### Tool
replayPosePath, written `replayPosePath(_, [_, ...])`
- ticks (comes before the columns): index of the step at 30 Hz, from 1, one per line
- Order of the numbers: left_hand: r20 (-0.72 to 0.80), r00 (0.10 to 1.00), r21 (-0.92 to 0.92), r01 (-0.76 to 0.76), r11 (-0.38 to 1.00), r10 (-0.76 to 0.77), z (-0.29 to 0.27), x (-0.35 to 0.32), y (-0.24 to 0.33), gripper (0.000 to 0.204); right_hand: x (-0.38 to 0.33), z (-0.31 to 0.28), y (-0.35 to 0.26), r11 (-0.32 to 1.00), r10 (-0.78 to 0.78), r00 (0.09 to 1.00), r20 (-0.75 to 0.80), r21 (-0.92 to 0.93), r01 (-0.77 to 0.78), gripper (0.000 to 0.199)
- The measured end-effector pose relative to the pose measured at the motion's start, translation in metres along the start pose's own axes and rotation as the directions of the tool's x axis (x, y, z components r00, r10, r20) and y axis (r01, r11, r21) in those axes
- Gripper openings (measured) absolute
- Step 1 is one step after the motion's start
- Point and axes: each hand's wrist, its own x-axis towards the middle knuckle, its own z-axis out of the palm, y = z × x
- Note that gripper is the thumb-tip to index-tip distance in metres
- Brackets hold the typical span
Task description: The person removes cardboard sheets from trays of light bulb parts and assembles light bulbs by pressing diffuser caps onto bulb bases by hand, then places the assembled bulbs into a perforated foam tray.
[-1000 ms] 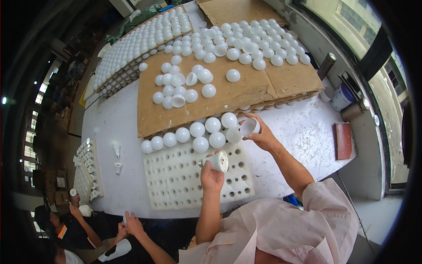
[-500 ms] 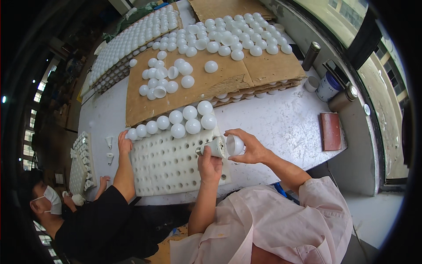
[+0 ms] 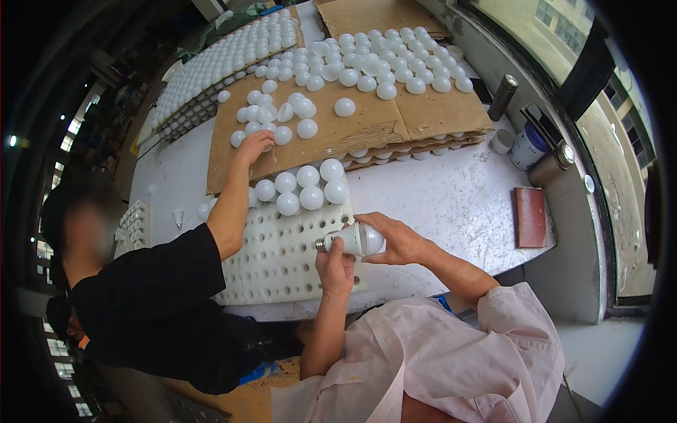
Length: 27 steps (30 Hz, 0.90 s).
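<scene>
I hold a white light bulb (image 3: 356, 240) sideways over a white foam tray (image 3: 282, 268) full of round holes. My left hand (image 3: 336, 266) grips its metal base end from below. My right hand (image 3: 393, 238) wraps the round globe end. Several white bulbs (image 3: 305, 187) stand in the tray's far rows. A co-worker in a black shirt (image 3: 151, 303) leans in from the left, reaching a hand (image 3: 254, 144) to loose white globes (image 3: 282, 120) on a cardboard sheet (image 3: 352, 130).
More white globes (image 3: 384, 60) cover stacked cardboard layers at the back, and a rack of them (image 3: 211, 67) lies far left. On the white table (image 3: 451, 197) stand a brown block (image 3: 530, 217), cans (image 3: 527, 146) and a flask (image 3: 502, 96) at right.
My hands have joined the two bulb parts into one bulb held sideways. The co-worker has leaned in and reached from the tray's edge up to the globes on the cardboard.
</scene>
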Motion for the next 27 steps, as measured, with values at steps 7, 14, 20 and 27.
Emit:
replayPosePath(7, [-0.015,1.000,0.060,-0.025,0.998,0.026,-0.014,-0.003,-0.002,0.033,0.005,0.011,-0.001,0.996,0.033,0.992,0.121,-0.085,-0.023,0.086])
replayPosePath(14, [-0.021,1.000,0.087,0.008,0.996,-0.006,-0.017,-0.005,-0.003,0.031,0.008,0.031,0.006,0.994,-0.052,0.999,0.000,-0.096,0.052,0.083])
replayPosePath(20, [-0.104,0.993,-0.041,0.050,0.998,-0.054,-0.002,-0.012,0.001,0.028,0.022,0.046,0.004,0.954,-0.298,0.921,-0.249,-0.066,0.291,0.074])
replayPosePath(27, [-0.193,0.978,-0.017,0.082,0.996,-0.084,-0.012,-0.013,0.004,0.027,0.029,0.062,0.009,0.956,-0.267,0.926,-0.267,0.048,0.290,0.049])
